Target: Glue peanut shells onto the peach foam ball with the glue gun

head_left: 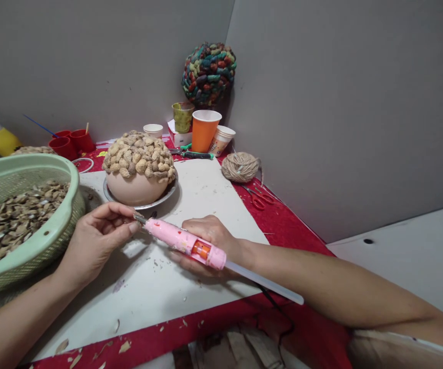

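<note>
My right hand (209, 241) is wrapped around a pink glue gun (185, 243). Its long body lies slanting, with the metal tip up and to the left. My left hand (96, 238) pinches something tiny right at that tip; I cannot tell what it is. We are over the white board (206, 195), which has open room. The green basket (58, 225) of shells touches my left hand. The peanut-covered bowl (139, 169) sits just behind.
</note>
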`<state>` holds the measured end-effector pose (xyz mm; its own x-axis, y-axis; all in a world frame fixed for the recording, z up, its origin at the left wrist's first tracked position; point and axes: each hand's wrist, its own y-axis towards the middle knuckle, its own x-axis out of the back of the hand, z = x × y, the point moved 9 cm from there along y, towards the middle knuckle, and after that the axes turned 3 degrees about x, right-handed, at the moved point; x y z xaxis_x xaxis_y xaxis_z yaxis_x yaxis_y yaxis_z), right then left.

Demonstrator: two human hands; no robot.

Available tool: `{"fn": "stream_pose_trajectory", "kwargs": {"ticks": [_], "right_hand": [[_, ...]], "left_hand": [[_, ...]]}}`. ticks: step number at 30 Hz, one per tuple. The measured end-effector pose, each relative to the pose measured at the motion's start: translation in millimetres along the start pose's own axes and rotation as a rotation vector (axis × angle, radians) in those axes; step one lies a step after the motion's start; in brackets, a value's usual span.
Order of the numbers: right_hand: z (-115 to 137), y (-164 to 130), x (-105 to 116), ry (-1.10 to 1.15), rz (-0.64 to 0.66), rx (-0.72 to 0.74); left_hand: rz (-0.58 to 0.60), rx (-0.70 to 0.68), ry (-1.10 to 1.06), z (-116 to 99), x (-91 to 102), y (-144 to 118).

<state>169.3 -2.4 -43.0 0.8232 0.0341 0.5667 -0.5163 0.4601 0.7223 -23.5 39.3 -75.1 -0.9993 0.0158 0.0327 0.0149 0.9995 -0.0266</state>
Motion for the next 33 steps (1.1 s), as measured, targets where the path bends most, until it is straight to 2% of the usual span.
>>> {"fn": "stream_pose_trajectory", "kwargs": {"ticks": [11, 21, 26, 33], "right_hand": [[-2.5, -1.4, -1.4, 0.011, 0.009, -0.005], [-10.4, -6.1, -6.6, -0.010, 0.083, -0.072], [-6.1, -4.3, -5.1, -0.008, 0.067, -0.033], [-10.5, -6.0, -5.1, 0.026, 0.051, -0.076]], "left_hand": [[-0.008, -0.024, 0.000, -2.0, 2.1, -0.9], [-0.050, -0.037, -0.036, -0.6, 7.5, 1.4], [-0.072, -0.025, -0.094, 0.1, 8.8, 1.9], [-0.060, -0.011, -0.157, 0.1, 6.1, 1.8]]}}
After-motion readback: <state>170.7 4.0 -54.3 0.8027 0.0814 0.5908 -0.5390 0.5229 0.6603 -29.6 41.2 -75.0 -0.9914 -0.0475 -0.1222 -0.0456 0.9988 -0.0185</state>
